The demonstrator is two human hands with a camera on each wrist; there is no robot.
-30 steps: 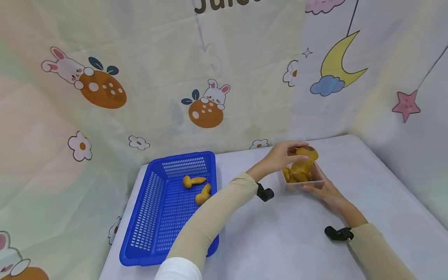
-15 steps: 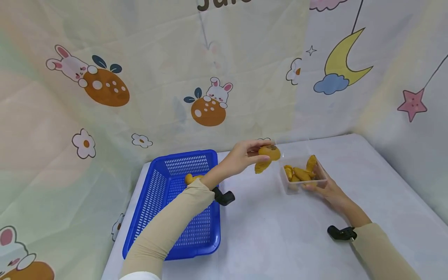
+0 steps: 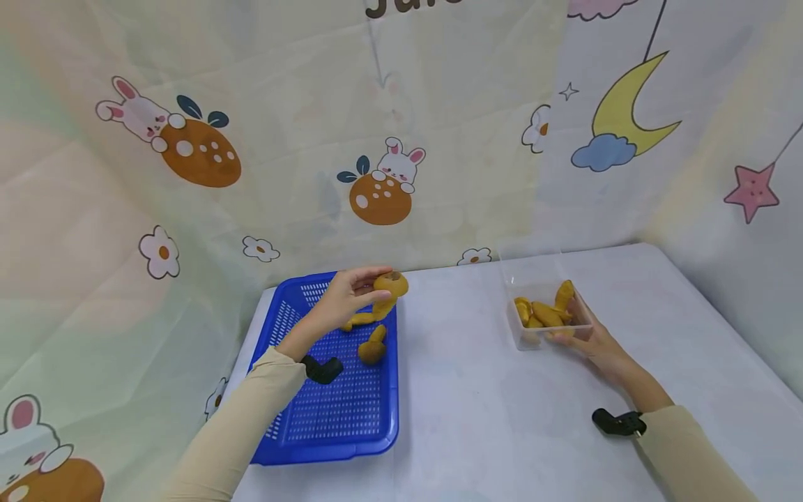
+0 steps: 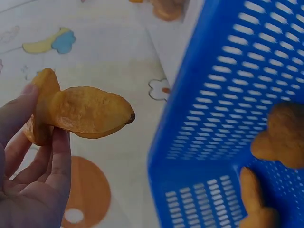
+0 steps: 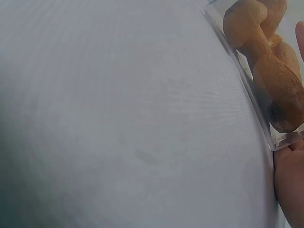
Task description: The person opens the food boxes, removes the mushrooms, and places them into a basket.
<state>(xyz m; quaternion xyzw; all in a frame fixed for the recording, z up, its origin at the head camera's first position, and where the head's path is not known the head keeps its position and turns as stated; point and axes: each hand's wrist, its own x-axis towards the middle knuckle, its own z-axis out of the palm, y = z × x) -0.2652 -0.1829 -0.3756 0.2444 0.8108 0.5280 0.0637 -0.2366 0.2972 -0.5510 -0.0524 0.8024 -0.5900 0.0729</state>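
My left hand (image 3: 341, 301) pinches a yellow-brown mushroom (image 3: 392, 284) by its cap, above the far right part of a blue plastic basket (image 3: 397, 408). In the left wrist view the mushroom's stem (image 4: 95, 113) points away from the fingers. Two more mushrooms lie in the basket, one (image 3: 373, 351) near its right wall and another (image 3: 360, 320) partly behind the held one. On the right, a clear plastic box (image 3: 528, 340) holds several mushrooms (image 3: 548, 315). My right hand (image 3: 603, 351) grips this box at its near right corner.
Basket and box stand apart on a white-covered table (image 3: 464, 397). The box's clear lid (image 3: 532, 265) stands raised at its back. A printed cloth (image 3: 452, 174) hangs behind the table and along its sides.
From over the box, my left hand has carried the mushroom leftward to above the basket. The right hand stays at the box. The head view has shifted slightly.
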